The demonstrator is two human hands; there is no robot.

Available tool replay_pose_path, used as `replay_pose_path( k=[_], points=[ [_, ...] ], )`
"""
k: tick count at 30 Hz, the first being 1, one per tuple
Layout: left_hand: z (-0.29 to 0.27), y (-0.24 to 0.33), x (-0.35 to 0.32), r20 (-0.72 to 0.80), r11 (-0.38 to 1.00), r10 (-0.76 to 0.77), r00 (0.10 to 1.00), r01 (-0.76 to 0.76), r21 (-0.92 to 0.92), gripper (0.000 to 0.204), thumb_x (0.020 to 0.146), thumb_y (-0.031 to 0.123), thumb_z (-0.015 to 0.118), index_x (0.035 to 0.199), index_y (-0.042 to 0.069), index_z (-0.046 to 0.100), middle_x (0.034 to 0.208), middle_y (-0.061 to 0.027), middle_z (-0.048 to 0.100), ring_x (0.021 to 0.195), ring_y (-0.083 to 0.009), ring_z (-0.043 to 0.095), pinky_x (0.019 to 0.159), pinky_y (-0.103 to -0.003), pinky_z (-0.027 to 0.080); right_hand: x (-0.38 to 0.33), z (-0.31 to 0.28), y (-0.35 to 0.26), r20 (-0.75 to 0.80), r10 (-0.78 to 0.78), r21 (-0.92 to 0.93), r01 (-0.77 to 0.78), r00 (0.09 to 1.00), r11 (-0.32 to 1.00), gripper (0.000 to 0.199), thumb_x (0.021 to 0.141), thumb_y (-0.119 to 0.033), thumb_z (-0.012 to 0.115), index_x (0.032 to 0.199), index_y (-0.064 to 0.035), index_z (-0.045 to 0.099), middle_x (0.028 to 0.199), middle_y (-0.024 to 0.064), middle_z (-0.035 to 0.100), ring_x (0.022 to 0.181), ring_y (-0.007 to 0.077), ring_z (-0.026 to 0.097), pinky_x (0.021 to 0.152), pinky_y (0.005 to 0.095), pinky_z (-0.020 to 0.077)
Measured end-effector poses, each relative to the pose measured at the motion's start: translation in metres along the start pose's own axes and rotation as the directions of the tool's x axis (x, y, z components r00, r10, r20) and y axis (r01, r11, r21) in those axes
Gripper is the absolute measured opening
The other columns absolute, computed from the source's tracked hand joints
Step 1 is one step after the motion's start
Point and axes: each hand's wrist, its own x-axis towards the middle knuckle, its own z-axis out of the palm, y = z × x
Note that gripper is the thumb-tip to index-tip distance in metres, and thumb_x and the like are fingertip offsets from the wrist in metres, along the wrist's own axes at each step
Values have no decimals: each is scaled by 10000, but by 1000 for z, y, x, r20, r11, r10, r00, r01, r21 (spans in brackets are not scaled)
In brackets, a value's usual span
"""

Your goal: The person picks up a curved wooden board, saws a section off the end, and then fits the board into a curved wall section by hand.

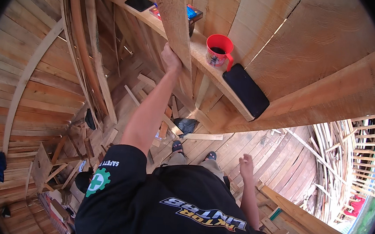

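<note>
We are holding the plank (175, 21) against the far beam (202, 59) — left hand (170, 57) fingers wrapped on its edge, right hand (247, 161) loosely curled, empty; next, we judge, steadying it true.

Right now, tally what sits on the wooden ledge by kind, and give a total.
Red cup: 1
Black flat slabs: 2
Flat red and blue box: 1
Total: 4
The left hand grips a wooden plank that leans across the ledge; it is not counted.
</note>
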Motion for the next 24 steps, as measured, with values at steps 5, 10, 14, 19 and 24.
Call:
replay_pose_path(
  k=[5,10,14,19,24],
  points=[
    [2,8,-17,-32,996,11,999,-8,84,450,982,351,374,1061,-18,618,1060,-111,645,965,-241,605,857,-370,447,-62,78,41,416,63,-129,-10,907,992,356,811,-207,648,1105,-9,614,1008,250,659,955,346,661,854,436,506],
    [0,1,-11,59,998,51,997,-53,40,471,1001,338,336,1107,-42,594,1084,-170,642,1006,-276,590,889,-383,431,-30,88,-137,255,-348,10,358,902,934,305,859,-182,638,1116,-22,599,996,206,669,894,352,662,801,440,522],
    [3,-16,6,19,981,164,986,-165,103,510,1019,354,289,1111,-49,587,1072,-201,639,1021,-295,584,911,-396,418,5,93,-284,113,-584,-84,594,804,800,385,936,-252,539,1267,-57,505,1091,194,639,1038,391,594,905,462,468],
    [13,8,-20,101,952,43,994,-72,298,573,1027,389,237,1134,-76,555,1111,-280,585,1062,-399,531,939,-455,376,77,126,-344,-8,-533,-112,529,846,841,408,926,-294,552,1248,-48,507,1065,242,647,998,442,607,870,501,475],
    [4,13,-21,55,969,12,998,-25,248,492,1027,350,288,1166,-72,501,1084,-284,565,1050,-408,520,932,-462,374,96,142,-369,-110,-475,-49,472,873,880,385,940,-370,529,1006,-7,636,947,285,653,916,473,618,809,538,481]
  ],
)
